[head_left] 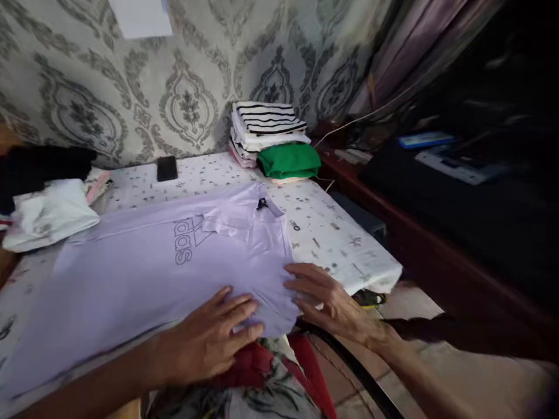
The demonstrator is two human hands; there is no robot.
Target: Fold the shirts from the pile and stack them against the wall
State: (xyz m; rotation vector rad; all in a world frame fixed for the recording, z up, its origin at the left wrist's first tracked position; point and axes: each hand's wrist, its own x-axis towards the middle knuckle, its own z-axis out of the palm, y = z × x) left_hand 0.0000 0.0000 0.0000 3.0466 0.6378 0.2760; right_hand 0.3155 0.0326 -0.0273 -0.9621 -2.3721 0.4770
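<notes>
A lavender T-shirt (131,273) lies spread on the table, its neck toward the right and an outlined logo across its chest. The far sleeve (231,212) is folded in over the front. My left hand (213,334) rests at the near side of the shirt, fingers apart and stretched over the fabric near the shoulder. At the shirt's right edge, my right hand (327,299) touches the cloth with its fingertips; the fingers are spread and slightly bent. The fabric between the two hands is wrinkled.
Folded clothes (271,131) are stacked against the wall, with a green folded garment (290,160) in front. More clothes (55,212) are piled at the left. A black phone (166,169) lies at the back. The patterned table cover (349,244) ends at the right.
</notes>
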